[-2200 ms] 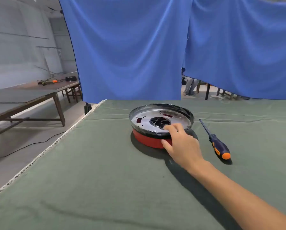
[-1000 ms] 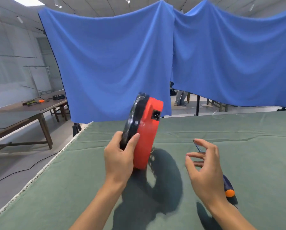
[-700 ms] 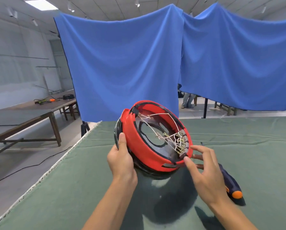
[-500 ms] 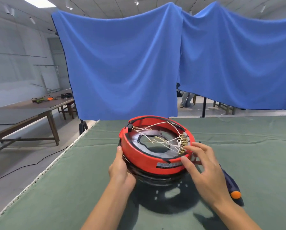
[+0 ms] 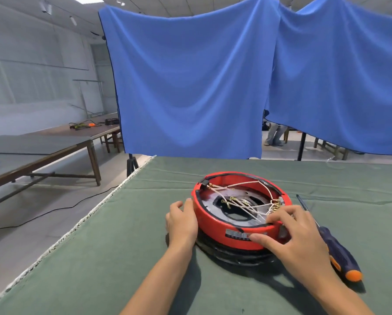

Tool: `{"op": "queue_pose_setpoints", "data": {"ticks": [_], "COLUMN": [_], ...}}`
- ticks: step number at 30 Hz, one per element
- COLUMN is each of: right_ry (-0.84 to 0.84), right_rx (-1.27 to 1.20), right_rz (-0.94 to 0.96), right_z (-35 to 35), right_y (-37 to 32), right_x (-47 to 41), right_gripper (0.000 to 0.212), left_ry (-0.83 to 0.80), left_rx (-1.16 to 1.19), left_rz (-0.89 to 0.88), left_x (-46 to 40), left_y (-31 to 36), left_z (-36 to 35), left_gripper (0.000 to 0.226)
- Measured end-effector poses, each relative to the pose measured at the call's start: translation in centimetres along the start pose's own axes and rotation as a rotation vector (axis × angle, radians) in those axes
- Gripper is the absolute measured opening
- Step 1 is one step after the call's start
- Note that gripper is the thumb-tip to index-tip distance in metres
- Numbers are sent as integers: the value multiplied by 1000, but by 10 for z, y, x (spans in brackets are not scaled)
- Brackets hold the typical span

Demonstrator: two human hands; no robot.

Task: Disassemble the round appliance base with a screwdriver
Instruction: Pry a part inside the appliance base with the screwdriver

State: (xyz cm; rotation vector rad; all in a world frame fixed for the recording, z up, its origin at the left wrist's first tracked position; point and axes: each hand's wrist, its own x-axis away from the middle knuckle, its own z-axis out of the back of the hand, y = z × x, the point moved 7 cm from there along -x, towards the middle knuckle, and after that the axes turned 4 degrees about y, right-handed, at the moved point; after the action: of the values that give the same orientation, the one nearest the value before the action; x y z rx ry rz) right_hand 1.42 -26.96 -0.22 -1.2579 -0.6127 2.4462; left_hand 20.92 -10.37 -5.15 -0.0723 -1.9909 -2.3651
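We have a single view, from a wide-angle camera worn on the head. It looks forward and down across the counter point(image 5: 126, 235), close above our two hands at the lower middle of the frame. Farther off it faces the blue curtain point(image 5: 190, 87), with a side table point(image 5: 42, 144) at left.

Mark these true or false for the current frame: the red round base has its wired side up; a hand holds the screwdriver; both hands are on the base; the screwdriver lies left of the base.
1. The red round appliance base lies on the green cloth-covered table, white wires up. True.
2. The right hand holds the blue-and-orange-handled screwdriver. False: it lies untouched on the cloth.
3. The left hand and right hand both touch the base. True.
4. The screwdriver lies left of the base. False: right.
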Motion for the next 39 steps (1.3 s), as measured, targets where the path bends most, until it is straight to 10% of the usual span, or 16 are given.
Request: {"op": "queue_pose_setpoints", "data": {"ticks": [12, 17, 23, 27, 31, 36, 39], "right_ry": [-63, 111, -104, -248, -147, 20, 51], "right_rx": [-179, 113, 558, 642, 398, -101, -277], "right_rz": [-89, -236, -576, -688, -713, -684, -653], "right_z": [7, 25, 37, 32, 39, 22, 13], "right_y": [8, 24, 63, 88, 105, 89, 77], "right_x": [-3, -2, 7, 14, 8, 4, 2], "right_gripper": [18, 21, 58, 34, 17, 6, 8], "left_ry": [7, -99, -260, -298, -272, -1, -35], "left_rx": [-284, -345, -337, -155, -125, -279, -404], "left_rz": [-1007, -1244, -1187, -1000, -946, -827, -461], "left_x": [74, 107, 118, 97, 69, 42, 30], "left_y": [54, 64, 57, 56, 57, 61, 39], "left_z": [-6, -21, -33, -26, -12, 11, 8], "left_gripper": [13, 24, 30, 47, 56, 10, 43]}}
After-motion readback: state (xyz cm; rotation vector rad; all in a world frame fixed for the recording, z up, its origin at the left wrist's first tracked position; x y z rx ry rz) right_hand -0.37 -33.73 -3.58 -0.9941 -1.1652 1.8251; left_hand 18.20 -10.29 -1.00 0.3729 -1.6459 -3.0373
